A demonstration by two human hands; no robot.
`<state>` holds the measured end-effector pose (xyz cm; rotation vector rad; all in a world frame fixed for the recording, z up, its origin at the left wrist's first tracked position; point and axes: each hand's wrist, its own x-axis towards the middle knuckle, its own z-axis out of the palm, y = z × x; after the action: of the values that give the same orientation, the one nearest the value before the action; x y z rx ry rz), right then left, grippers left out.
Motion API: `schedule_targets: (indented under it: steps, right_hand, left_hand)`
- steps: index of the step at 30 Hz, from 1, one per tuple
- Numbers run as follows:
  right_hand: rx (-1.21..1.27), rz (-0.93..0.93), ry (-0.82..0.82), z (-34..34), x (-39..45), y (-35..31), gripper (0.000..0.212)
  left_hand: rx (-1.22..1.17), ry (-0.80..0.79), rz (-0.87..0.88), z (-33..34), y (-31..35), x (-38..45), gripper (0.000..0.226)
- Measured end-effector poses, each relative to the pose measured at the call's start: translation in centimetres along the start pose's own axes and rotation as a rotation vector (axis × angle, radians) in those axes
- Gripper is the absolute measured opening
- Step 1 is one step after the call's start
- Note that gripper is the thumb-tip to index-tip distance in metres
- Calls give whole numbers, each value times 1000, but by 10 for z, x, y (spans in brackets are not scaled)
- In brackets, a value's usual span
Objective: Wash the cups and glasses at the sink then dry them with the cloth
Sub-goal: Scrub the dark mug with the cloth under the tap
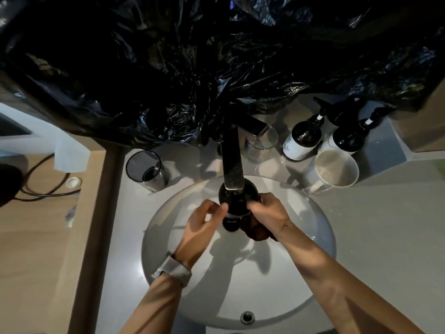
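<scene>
Over the round white sink basin (301,249), under the dark flat faucet spout (232,162), both hands are holding a dark round cup (237,201): left hand (204,224) pinching its side, right hand (268,212) gripping it together with a dark reddish cloth (256,229). A white ceramic mug (333,169) is lying on the grey surface (385,225).

Two brown pump bottles (304,138) — black plastic sheeting (192,68) above, cable (41,186) far left.

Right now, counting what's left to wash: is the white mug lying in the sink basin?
No, the white mug stands on the counter beside the basin.
</scene>
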<state>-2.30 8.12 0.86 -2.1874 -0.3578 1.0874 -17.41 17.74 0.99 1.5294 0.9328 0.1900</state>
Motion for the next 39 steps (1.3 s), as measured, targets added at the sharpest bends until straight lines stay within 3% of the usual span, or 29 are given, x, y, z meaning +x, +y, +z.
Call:
schedule_targets:
  steps: [7, 9, 12, 16, 18, 21, 23, 26, 31, 34, 39]
  right_hand:
    - [-114, -30, 23, 6, -10, -1, 15]
    - [-50, 9, 44, 6, -12, 3, 17]
    - [125, 76, 20, 6, -14, 9, 13]
    - [342, 20, 49, 0, -26, 9, 29]
    - [614, -5, 134, -12, -33, 8, 28]
    - [1109, -81, 16, -25, -32, 10, 50]
    - [1196, -169, -3, -20, -30, 3, 50]
    - [848, -350, 134, -2, -26, -8, 31]
    - [-155, -742, 100, 9, -17, 17, 29]
    - [-655, -712, -28, 4, -13, 16, 39]
    - [-804, -538, -223, 5, 2, -7, 32]
  left_hand:
    - [259, 167, -186, 23, 6, -2, 31]
    - [130, 143, -229, 26, 10, -5, 28]
    - [-8, 153, -264, 29, 13, -5, 29]
    - [-92, 109, -318, 27, 14, 6, 31]
    - [-88, 129, -329, 25, 16, 10, 48]
    - [5, 131, -293, 23, 14, 12, 41]
    - [95, 116, -273, 23, 11, 10, 41]
    - [195, 103, -264, 26, 7, 5, 42]
    - [282, 105, -255, 28, 11, 5, 38]
    - [365, 79, -225, 28, 15, 7, 40]
    - [441, 51, -179, 37, 17, 6, 38]
